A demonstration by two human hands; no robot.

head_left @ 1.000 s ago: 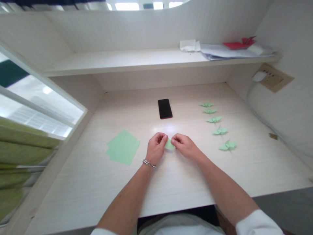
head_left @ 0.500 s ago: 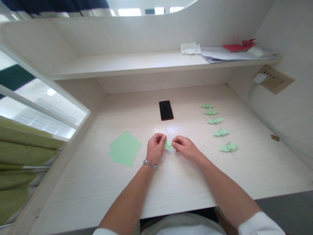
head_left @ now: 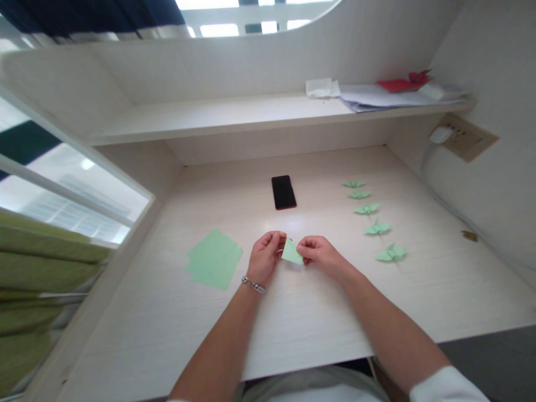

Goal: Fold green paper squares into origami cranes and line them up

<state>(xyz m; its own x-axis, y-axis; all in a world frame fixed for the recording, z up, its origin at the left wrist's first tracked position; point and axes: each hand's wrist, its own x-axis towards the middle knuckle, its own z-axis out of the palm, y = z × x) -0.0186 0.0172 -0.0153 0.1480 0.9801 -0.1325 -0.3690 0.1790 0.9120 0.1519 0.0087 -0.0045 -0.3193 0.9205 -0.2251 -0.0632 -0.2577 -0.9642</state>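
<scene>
A folded piece of light green paper [head_left: 292,253], roughly triangular from above, is held up between my two hands over the desk. My left hand [head_left: 264,257], with a chain bracelet at its wrist, is at the paper's left side, fingers curled close against its edge. On the other side, my right hand [head_left: 317,249] pinches the paper's right corner between thumb and fingers. Left of my hands lie several flat green paper sheets [head_left: 215,259] in a loose stack. Over to the right, several folded green paper cranes [head_left: 392,253] form a line running away from me.
Beyond my hands a black phone [head_left: 283,192] lies on the desk [head_left: 234,195]. A shelf [head_left: 218,118] above holds papers and a red folded piece [head_left: 402,84]. At the right wall, a cable [head_left: 450,206] runs down from a socket [head_left: 467,137].
The folded paper has been turned, and more of its face shows between my hands. My right hand has shifted its hold to the corner. The whole view has tilted slightly.
</scene>
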